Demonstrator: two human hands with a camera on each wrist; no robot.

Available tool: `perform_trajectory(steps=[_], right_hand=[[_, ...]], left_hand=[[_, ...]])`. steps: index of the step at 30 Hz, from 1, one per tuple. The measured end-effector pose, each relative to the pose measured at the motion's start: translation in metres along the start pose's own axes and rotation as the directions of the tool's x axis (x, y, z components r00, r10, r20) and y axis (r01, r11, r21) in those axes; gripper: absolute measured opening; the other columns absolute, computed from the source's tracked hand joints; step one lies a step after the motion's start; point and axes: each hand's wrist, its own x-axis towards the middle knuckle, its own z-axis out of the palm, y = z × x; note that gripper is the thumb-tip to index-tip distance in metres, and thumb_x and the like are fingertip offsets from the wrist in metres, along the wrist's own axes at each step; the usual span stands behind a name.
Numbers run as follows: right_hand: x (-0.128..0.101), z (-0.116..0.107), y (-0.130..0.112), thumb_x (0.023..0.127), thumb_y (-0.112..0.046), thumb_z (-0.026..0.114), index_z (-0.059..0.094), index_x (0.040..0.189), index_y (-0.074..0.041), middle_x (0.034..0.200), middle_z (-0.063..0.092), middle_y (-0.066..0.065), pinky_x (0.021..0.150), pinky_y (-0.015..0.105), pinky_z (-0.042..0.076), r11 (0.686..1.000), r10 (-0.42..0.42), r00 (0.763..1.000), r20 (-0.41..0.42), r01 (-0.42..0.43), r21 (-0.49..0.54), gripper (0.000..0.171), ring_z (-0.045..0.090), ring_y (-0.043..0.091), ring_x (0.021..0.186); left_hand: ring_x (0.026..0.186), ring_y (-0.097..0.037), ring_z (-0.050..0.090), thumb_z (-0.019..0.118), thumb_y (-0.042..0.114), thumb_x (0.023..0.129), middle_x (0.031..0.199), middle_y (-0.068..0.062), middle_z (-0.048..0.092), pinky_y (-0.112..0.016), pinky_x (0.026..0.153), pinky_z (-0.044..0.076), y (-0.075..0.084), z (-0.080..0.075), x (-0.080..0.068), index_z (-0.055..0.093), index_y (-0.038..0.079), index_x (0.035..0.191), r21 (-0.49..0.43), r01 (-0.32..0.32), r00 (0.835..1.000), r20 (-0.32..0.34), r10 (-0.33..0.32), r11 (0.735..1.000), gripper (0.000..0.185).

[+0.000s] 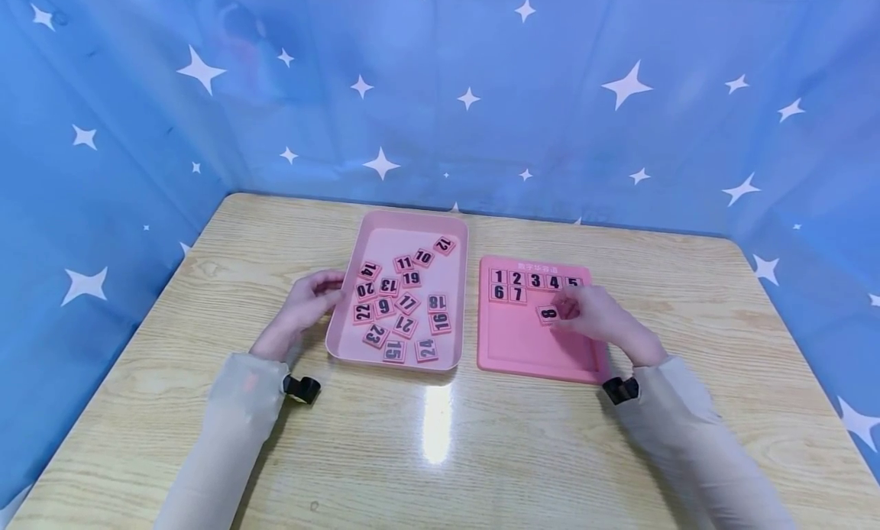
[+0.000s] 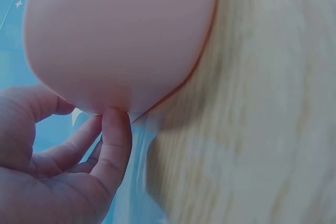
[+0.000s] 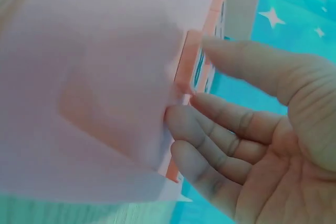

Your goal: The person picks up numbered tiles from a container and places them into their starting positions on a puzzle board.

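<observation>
seven numbered tiles sit in order on the pink board point(image 1: 512, 347); the right hand point(image 1: 598, 320) pinches the 8 tile point(image 1: 548, 314) over its second row. the left hand point(image 1: 305, 305), fingers relaxed, touches the tray point(image 1: 344, 347) of remaining tiles.

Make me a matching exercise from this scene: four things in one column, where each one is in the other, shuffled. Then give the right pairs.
Things:
1. tile 8
2. tile 24
3. tile 1
4. left hand

Places:
A. first slot in the top row of the board
B. at the left rim of the tray
C. at the fingertips of the right hand, on the board
D. loose in the tray, near its front edge

Pairs: 1-C, 2-D, 3-A, 4-B
</observation>
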Motion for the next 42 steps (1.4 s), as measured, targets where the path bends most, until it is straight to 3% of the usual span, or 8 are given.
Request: perform_trajectory(steps=[8, 14, 16, 19, 23, 27, 34, 42], right_hand=[[0.001, 0.0, -0.001, 0.07, -0.001, 0.076, 0.063, 0.088, 0.005, 0.073, 0.063, 0.006, 0.063, 0.031, 0.051, 1.0, -0.014, 1.0, 0.004, 0.014, -0.019, 0.022, 0.058, 0.018, 0.067], [0.002, 0.002, -0.005, 0.073, -0.01, 0.077, 0.063, 0.08, 0.001, 0.071, 0.063, 0.004, 0.063, 0.034, 0.051, 0.996, 0.057, 0.998, -0.002, -0.057, -0.064, 0.019, 0.057, 0.017, 0.065], [0.004, 0.003, -0.007, 0.075, -0.015, 0.077, 0.061, 0.074, -0.003, 0.066, 0.059, 0.001, 0.059, 0.031, 0.047, 0.993, 0.088, 0.996, -0.008, -0.089, -0.078, 0.02, 0.052, 0.014, 0.06], [0.008, 0.005, -0.009, 0.079, -0.021, 0.074, 0.049, 0.059, -0.01, 0.053, 0.041, -0.006, 0.05, 0.024, 0.033, 0.988, 0.117, 0.993, -0.024, -0.118, -0.094, 0.033, 0.034, 0.009, 0.05], [0.013, 0.009, -0.009, 0.082, -0.021, 0.071, 0.034, 0.053, -0.016, 0.049, 0.024, -0.007, 0.047, 0.022, 0.02, 0.989, 0.101, 0.994, -0.052, -0.106, -0.107, 0.048, 0.02, 0.008, 0.048], [0.017, 0.011, -0.007, 0.082, -0.016, 0.071, 0.04, 0.054, -0.014, 0.05, 0.03, -0.006, 0.047, 0.023, 0.023, 0.99, 0.079, 0.994, -0.074, -0.087, -0.115, 0.042, 0.025, 0.009, 0.049], [0.023, 0.011, -0.005, 0.081, -0.011, 0.07, 0.063, 0.066, -0.006, 0.061, 0.056, 0.001, 0.051, 0.026, 0.038, 0.988, 0.08, 0.993, -0.081, -0.09, -0.125, 0.018, 0.043, 0.012, 0.054], [0.025, 0.012, -0.003, 0.08, -0.01, 0.071, 0.069, 0.073, -0.002, 0.069, 0.064, 0.006, 0.054, 0.028, 0.044, 0.987, 0.087, 0.991, -0.097, -0.099, -0.123, 0.01, 0.05, 0.014, 0.056]], left_hand=[[0.093, -0.016, 0.055, 0.053, 0.0, 0.089, 0.121, -0.029, 0.053, -0.016, 0.074, 0.049, -0.001, 0.0, 0.001, 0.047, -0.011, 0.127, 0.014, 0.014, 1.0, -0.002, -0.014, 1.0, 0.041], [0.092, -0.017, 0.054, 0.053, 0.0, 0.089, 0.12, -0.027, 0.054, -0.016, 0.073, 0.049, -0.001, 0.0, 0.001, 0.047, -0.01, 0.128, 0.02, 0.018, 1.0, -0.004, -0.018, 1.0, 0.041], [0.091, -0.016, 0.054, 0.053, 0.0, 0.089, 0.119, -0.028, 0.054, -0.016, 0.073, 0.049, -0.001, 0.0, 0.002, 0.047, -0.011, 0.127, 0.018, 0.015, 1.0, -0.003, -0.015, 1.0, 0.041], [0.09, -0.014, 0.054, 0.053, -0.001, 0.089, 0.119, -0.028, 0.054, -0.016, 0.073, 0.05, -0.002, 0.001, 0.002, 0.047, -0.011, 0.127, 0.009, 0.016, 1.0, -0.003, -0.016, 1.0, 0.041], [0.089, -0.012, 0.055, 0.053, -0.001, 0.089, 0.119, -0.029, 0.054, -0.015, 0.073, 0.049, -0.001, 0.001, 0.002, 0.047, -0.012, 0.127, 0.009, 0.017, 1.0, -0.01, -0.017, 1.0, 0.04], [0.09, -0.012, 0.056, 0.053, -0.002, 0.089, 0.12, -0.03, 0.054, -0.015, 0.073, 0.049, -0.001, 0.001, 0.001, 0.048, -0.012, 0.126, 0.017, 0.01, 1.0, -0.017, -0.01, 1.0, 0.039], [0.089, -0.012, 0.056, 0.054, -0.001, 0.089, 0.12, -0.03, 0.054, -0.014, 0.074, 0.049, -0.004, 0.0, 0.002, 0.047, -0.013, 0.126, 0.017, -0.003, 1.0, -0.011, 0.003, 1.0, 0.04], [0.094, -0.018, 0.056, 0.054, 0.0, 0.089, 0.12, -0.028, 0.055, -0.014, 0.073, 0.049, -0.003, -0.001, 0.003, 0.048, -0.011, 0.127, 0.026, 0.001, 1.0, -0.01, 0.0, 1.0, 0.04]])
